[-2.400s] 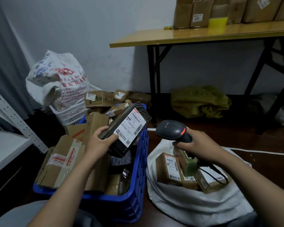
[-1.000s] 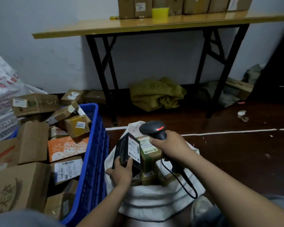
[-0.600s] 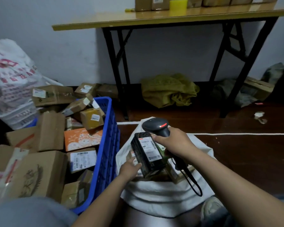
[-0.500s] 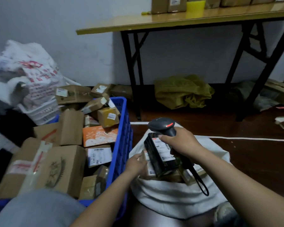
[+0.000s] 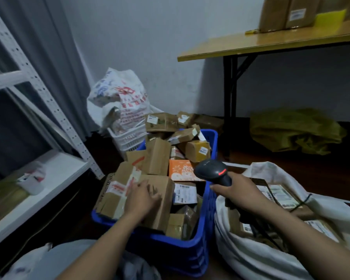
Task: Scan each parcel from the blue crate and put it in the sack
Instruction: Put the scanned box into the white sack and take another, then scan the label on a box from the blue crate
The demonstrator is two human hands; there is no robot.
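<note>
Resting left hand (image 5: 143, 199) flat, fingers loose, on a box (image 5: 166, 207) at the near end of the crate (image 5: 180, 251). Gripping scanner (image 5: 208, 169) in right hand (image 5: 240, 196) over sack (image 5: 251, 263); head aimed left over crate, handle slanting down-right.

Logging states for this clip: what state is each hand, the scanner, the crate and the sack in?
left hand: open, resting on a brown box in the blue crate.
right hand: grips the scanner.
scanner: red light lit.
blue crate: piled with parcels.
sack: mouth open, parcels inside.
</note>
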